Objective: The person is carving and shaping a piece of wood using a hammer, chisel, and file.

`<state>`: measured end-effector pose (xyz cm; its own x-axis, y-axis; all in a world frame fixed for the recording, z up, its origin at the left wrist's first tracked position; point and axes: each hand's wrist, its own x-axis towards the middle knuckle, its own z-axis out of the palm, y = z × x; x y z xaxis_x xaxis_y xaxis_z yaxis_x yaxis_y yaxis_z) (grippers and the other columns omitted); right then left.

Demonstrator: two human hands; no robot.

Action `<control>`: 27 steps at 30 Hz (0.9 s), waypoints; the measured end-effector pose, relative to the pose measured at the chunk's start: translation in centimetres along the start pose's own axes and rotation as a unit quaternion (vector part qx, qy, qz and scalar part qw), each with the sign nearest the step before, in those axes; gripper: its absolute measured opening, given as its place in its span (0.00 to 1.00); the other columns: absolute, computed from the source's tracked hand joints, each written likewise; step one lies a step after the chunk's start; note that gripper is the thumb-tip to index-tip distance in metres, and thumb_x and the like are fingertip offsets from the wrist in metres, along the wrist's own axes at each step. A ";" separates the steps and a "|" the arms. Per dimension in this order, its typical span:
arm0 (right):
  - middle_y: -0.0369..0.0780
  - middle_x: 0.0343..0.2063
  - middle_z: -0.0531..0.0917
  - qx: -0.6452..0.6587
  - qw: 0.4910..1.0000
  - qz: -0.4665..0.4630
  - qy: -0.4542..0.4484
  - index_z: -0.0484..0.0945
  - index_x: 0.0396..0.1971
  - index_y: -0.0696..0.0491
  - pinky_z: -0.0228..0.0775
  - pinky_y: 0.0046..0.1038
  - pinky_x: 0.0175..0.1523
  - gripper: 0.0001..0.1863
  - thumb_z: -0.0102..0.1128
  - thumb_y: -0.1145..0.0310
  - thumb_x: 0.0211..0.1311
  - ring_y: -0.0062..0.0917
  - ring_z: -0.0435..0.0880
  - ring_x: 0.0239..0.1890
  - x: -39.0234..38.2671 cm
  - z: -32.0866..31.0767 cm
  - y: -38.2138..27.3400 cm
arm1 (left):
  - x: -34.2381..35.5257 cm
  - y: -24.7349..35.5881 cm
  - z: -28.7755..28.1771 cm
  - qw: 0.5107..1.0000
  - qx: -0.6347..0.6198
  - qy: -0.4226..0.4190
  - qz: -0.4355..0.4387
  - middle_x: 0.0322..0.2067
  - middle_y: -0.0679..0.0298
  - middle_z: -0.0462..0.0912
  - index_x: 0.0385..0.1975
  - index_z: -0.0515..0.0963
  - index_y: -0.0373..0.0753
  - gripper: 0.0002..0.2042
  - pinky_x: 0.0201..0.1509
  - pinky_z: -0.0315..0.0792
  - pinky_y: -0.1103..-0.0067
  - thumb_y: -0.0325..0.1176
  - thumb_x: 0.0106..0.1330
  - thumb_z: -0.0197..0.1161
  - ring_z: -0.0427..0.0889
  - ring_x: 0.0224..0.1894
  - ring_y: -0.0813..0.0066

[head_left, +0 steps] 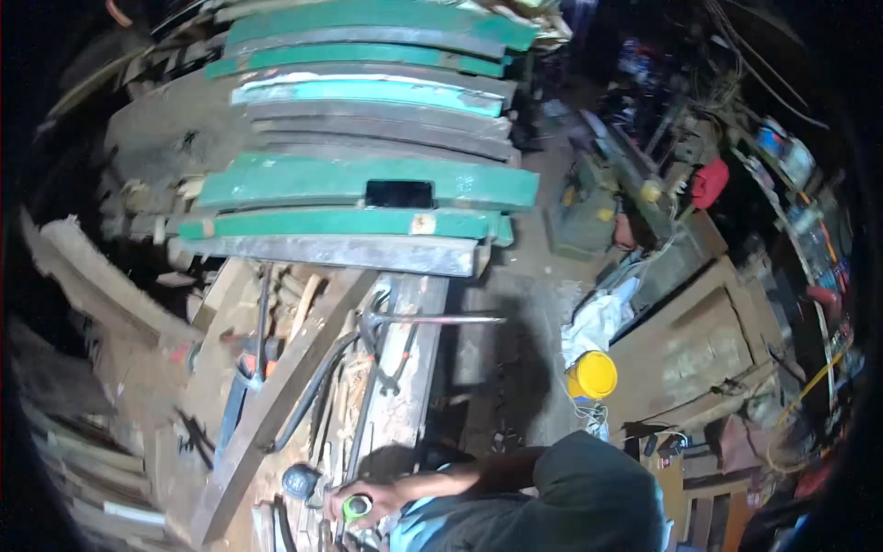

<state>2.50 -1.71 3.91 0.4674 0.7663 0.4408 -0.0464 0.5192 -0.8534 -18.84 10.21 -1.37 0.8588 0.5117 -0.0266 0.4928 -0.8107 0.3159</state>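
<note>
Your one visible hand [375, 501] sits at the near edge of the cluttered workbench [409, 368], fingers curled around a small green roll of tape [357, 506]. It is closed on the roll, which lies low at the bench's near end, just right of a dark round tool [299, 480]. I cannot tell which hand this is; the arm comes in from the right, across your dark-sleeved shoulder [589, 497], and no second hand shows.

A long wooden plank [276, 405] runs diagonally from near left toward the far middle of the bench, just left of your hand. Beyond your hand, a claw hammer [432, 320] lies with its handle jutting right off the bench edge, and a bundle of thin metal rods [363, 405] lies between it and you. Far across the bench, five green-painted timber beams [368, 184] are stacked with grey boards between them; one has a rectangular slot cut through it.

To your right on the floor stands one yellow bucket [593, 373] beside a heap of white cloth [598, 317]. One red object [708, 182] sits on the far right machine bench.
</note>
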 end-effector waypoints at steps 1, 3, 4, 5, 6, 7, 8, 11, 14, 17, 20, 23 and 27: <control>0.44 0.40 0.79 0.058 0.997 0.039 -0.021 0.76 0.38 0.59 0.66 0.37 0.55 0.16 0.71 0.67 0.55 0.33 0.77 0.48 0.4 0.3 0.1 | -0.3 -0.4 0.3 0.999 0.027 -0.023 -0.021 0.65 0.48 0.63 0.64 0.68 0.42 0.24 0.72 0.50 0.59 0.38 0.68 0.57 0.57 0.69 0.50; 0.42 0.42 0.81 0.059 0.994 0.063 -0.061 0.78 0.44 0.59 0.68 0.31 0.56 0.18 0.69 0.67 0.56 0.28 0.78 0.49 0.9 0.3 0.2 | 0.8 -1.0 0.6 0.980 0.031 0.112 0.164 0.63 0.44 0.63 0.65 0.62 0.37 0.38 0.66 0.56 0.57 0.57 0.61 0.61 0.63 0.64 0.48; 0.41 0.41 0.81 0.032 0.991 0.108 -0.066 0.78 0.44 0.59 0.69 0.30 0.53 0.17 0.69 0.69 0.56 0.27 0.79 0.47 0.5 -0.1 -0.2 | 0.5 -0.6 0.5 0.996 0.016 0.033 0.085 0.62 0.38 0.61 0.62 0.63 0.38 0.40 0.66 0.51 0.48 0.56 0.53 0.68 0.58 0.64 0.35; 0.42 0.40 0.81 0.008 0.988 0.124 -0.095 0.78 0.43 0.59 0.70 0.30 0.50 0.16 0.68 0.70 0.56 0.27 0.80 0.44 0.7 -0.6 -0.1 | 0.1 0.1 0.4 0.994 -0.036 0.063 0.080 0.56 0.47 0.69 0.60 0.69 0.37 0.35 0.66 0.55 0.52 0.48 0.55 0.71 0.67 0.60 0.52; 0.43 0.37 0.82 -0.039 0.986 0.115 -0.116 0.78 0.40 0.59 0.71 0.30 0.46 0.13 0.67 0.71 0.56 0.28 0.81 0.40 1.0 -0.9 0.1 | 0.0 0.8 0.0 0.998 -0.067 0.000 0.005 0.61 0.44 0.62 0.59 0.70 0.40 0.38 0.70 0.41 0.49 0.51 0.48 0.74 0.57 0.65 0.44; 0.43 0.32 0.82 -0.061 0.990 0.051 -0.120 0.79 0.35 0.59 0.73 0.31 0.43 0.10 0.67 0.72 0.55 0.31 0.82 0.36 1.7 -0.9 0.5 | 0.1 1.7 -0.4 0.998 -0.050 0.028 0.001 0.61 0.45 0.62 0.59 0.70 0.40 0.38 0.70 0.43 0.49 0.52 0.49 0.73 0.58 0.66 0.47; 0.44 0.28 0.82 -0.066 0.991 0.039 -0.110 0.79 0.31 0.59 0.73 0.33 0.40 0.07 0.67 0.73 0.55 0.31 0.82 0.33 2.0 -1.1 0.5 | 0.5 2.5 -0.8 0.997 -0.064 0.001 -0.039 0.61 0.45 0.62 0.59 0.69 0.41 0.38 0.70 0.42 0.49 0.52 0.49 0.73 0.58 0.66 0.48; 0.41 0.23 0.78 0.009 0.996 0.064 -0.069 0.75 0.24 0.58 0.69 0.33 0.34 0.06 0.65 0.76 0.55 0.28 0.77 0.27 2.7 -1.6 -0.1 | 1.3 4.8 -1.7 0.994 -0.089 0.019 -0.062 0.61 0.46 0.62 0.61 0.68 0.42 0.38 0.70 0.41 0.50 0.51 0.50 0.72 0.58 0.67 0.50; 0.41 0.21 0.76 0.075 0.993 0.040 -0.082 0.72 0.23 0.57 0.67 0.34 0.34 0.07 0.62 0.77 0.54 0.29 0.75 0.27 3.8 -4.1 -1.1 | 2.4 6.6 -1.3 0.990 -0.107 0.046 -0.077 0.61 0.46 0.63 0.60 0.68 0.41 0.36 0.70 0.45 0.51 0.49 0.52 0.71 0.59 0.66 0.49; 0.39 0.22 0.76 0.211 0.977 0.040 -0.004 0.73 0.24 0.55 0.68 0.33 0.37 0.07 0.64 0.76 0.50 0.29 0.75 0.28 4.6 -6.3 -2.6 | 3.5 7.1 -0.6 0.985 -0.109 0.094 -0.099 0.59 0.47 0.65 0.59 0.69 0.39 0.31 0.69 0.48 0.53 0.43 0.56 0.68 0.61 0.64 0.49; 0.40 0.19 0.74 0.178 0.984 0.006 0.031 0.70 0.25 0.54 0.64 0.33 0.35 0.08 0.60 0.72 0.47 0.27 0.70 0.24 5.3 -9.2 -4.5 | 5.2 5.7 -0.3 0.977 -0.082 0.146 -0.132 0.54 0.48 0.70 0.54 0.73 0.38 0.22 0.66 0.53 0.55 0.37 0.61 0.63 0.65 0.61 0.49; 0.40 0.18 0.74 0.127 0.989 -0.022 0.068 0.69 0.24 0.55 0.66 0.31 0.33 0.08 0.60 0.75 0.47 0.27 0.71 0.23 5.2 -11.7 -6.1 | 6.4 2.8 -0.7 0.964 -0.001 0.193 -0.181 0.50 0.48 0.73 0.51 0.75 0.38 0.17 0.60 0.60 0.57 0.33 0.62 0.60 0.69 0.56 0.52; 0.41 0.16 0.71 0.134 0.984 -0.031 0.111 0.67 0.24 0.55 0.65 0.29 0.31 0.07 0.57 0.74 0.48 0.26 0.69 0.21 3.3 -14.4 -6.7 | 7.0 -1.0 -2.2 0.945 -0.023 0.226 -0.236 0.49 0.50 0.73 0.51 0.75 0.38 0.20 0.58 0.63 0.59 0.28 0.57 0.64 0.70 0.55 0.53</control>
<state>17.05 -8.09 7.12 0.6561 0.6446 0.3925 -0.2298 0.6660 -0.7097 -13.64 15.27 0.19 0.3912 0.8910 0.2304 0.7910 -0.4535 0.4106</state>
